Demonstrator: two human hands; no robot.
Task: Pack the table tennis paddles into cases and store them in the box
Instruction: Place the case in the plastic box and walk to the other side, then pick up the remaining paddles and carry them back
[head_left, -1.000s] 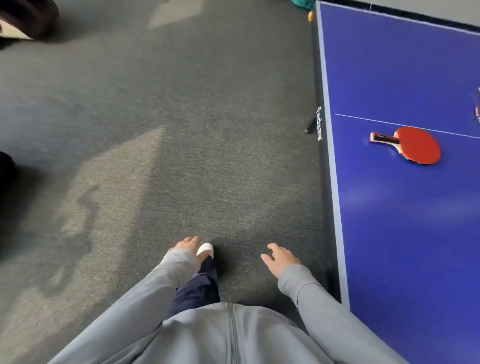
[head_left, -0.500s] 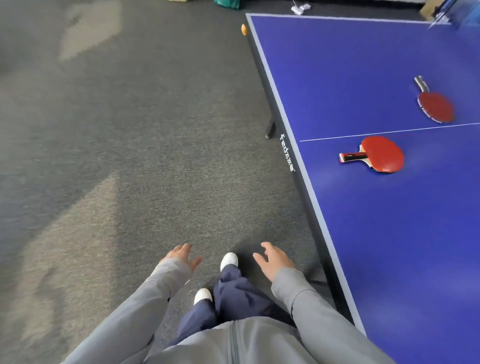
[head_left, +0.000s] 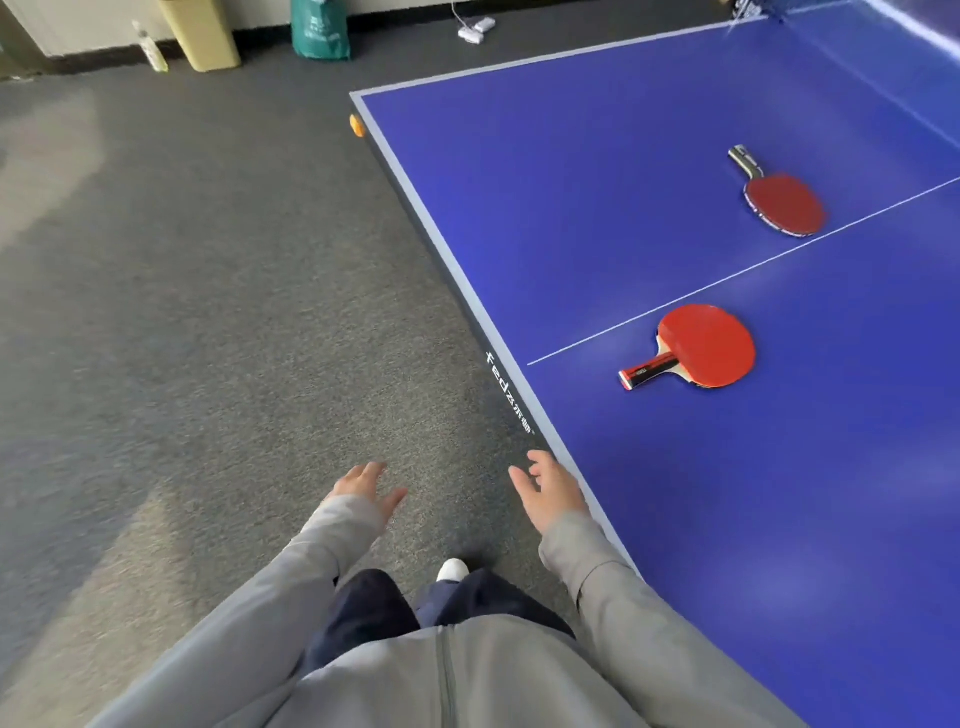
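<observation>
Both hands empty, fingers loose and spread: left hand (head_left: 366, 488) over the grey carpet (head_left: 208, 312), right hand (head_left: 550, 488) right at the edge of the blue table (head_left: 597, 156), can't tell if it's touching. Near paddle (head_left: 696, 348) lies flat on the table just this side of the white centre line, handle toward the table edge; far paddle (head_left: 779, 200) lies beyond the line, handle pointing away. Orange ball (head_left: 356, 126) at the far table corner, green bag (head_left: 319, 28) and beige bin (head_left: 200, 31) by the wall
</observation>
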